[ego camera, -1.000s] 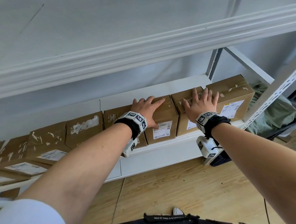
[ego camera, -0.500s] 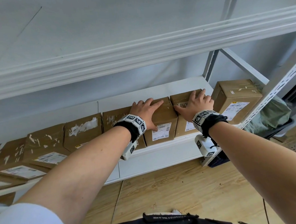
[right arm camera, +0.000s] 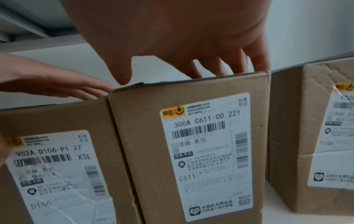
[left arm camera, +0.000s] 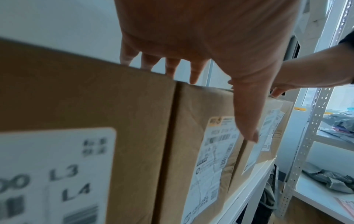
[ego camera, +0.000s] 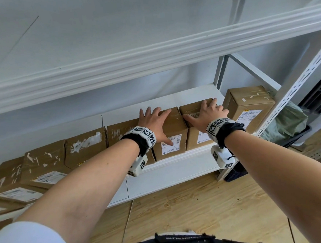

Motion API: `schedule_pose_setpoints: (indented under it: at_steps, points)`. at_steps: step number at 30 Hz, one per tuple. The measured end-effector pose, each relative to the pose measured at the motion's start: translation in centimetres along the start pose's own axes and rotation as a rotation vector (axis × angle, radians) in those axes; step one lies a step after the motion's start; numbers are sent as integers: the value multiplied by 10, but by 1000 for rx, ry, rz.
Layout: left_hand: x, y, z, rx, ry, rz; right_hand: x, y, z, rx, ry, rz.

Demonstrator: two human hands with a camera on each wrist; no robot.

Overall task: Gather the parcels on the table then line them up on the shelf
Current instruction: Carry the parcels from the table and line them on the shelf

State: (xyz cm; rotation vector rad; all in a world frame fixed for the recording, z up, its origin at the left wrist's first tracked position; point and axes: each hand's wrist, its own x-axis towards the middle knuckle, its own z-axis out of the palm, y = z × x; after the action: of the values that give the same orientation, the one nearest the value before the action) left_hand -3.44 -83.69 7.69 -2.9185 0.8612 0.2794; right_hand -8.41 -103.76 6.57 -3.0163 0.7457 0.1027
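Note:
Several brown cardboard parcels stand in a row on the white shelf [ego camera: 184, 98]. My left hand [ego camera: 154, 120] lies flat with spread fingers on top of the parcel labelled 902A [ego camera: 173, 133], its thumb down over the front label. My right hand [ego camera: 206, 111] rests with straight fingers on the neighbouring parcel labelled 300A [ego camera: 196, 139], thumb stretched left. These two parcels [right arm camera: 57, 151] [right arm camera: 191, 136] touch side by side. The rightmost parcel [ego camera: 247, 104] stands apart, with a gap to the right hand's parcel. In the wrist views the left hand [left arm camera: 191, 68] and right hand [right arm camera: 191, 63] hold nothing.
An upper shelf board [ego camera: 151, 55] overhangs the row. A perforated white upright [ego camera: 297, 85] stands just right of the last parcel, with grey-green bags [ego camera: 290, 119] behind it. More parcels [ego camera: 45, 163] fill the shelf to the left. Below is a wooden floor [ego camera: 200, 213].
My right hand has come off the rightmost parcel and now lies only on the 300A parcel. A gap has opened between those two parcels. The left hand has stayed on its parcel.

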Motion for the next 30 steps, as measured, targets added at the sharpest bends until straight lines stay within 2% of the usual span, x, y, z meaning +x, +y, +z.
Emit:
schedule_pose_setpoints:
  at_steps: [5,10,12,15,20,24,30]
  points:
    - [16,34,-22,-75,56,49,9,30,-8,110,121,-11]
    - [42,86,-41,-48,61,131,40,94,-22,166,231,113]
    - [50,102,-41,-31,31,126,51,124,-22,163,208,183]
    - [58,116,-32,3,-23,85,57,151,-16,191,77,253]
    - [60,117,-12,-3,-49,41,55,146,-3,204,-6,233]
    - [61,117,-11,15,-27,42,53,142,3,182,106,174]
    - [62,115,-11,2,-7,43,45,130,16,202,163,43]
